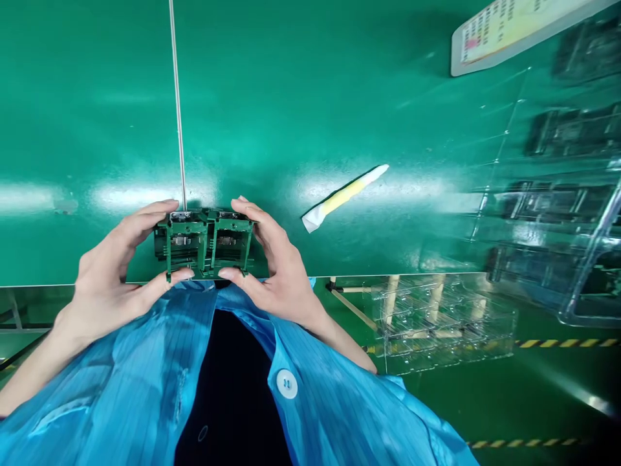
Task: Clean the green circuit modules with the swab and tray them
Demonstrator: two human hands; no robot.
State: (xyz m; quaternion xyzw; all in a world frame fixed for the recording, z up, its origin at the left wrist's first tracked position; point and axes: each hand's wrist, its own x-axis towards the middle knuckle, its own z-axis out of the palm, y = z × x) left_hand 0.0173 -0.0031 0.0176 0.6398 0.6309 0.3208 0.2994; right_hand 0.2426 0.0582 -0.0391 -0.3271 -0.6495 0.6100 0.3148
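Observation:
Between my two hands is a dark green plastic housing [208,241] with two open bays side by side and small metal parts inside. My left hand [114,265] grips its left end, thumb low and fingers at the far edge. On the right end, my right hand [279,265] holds it the same way. The housing is close to the near edge of the green table [291,77]. To the right of my hands lies a white and yellow stick-shaped item [344,197], slanted on the tabletop; its kind is not clear.
A clear plastic tray [577,317] with several dark parts stands at the right. Stacked clear blister trays [446,323] sit below the table edge on a tan pipe frame [392,298]. A labelled card [509,35] is at the top right. A thin metal strip [177,97] crosses the table.

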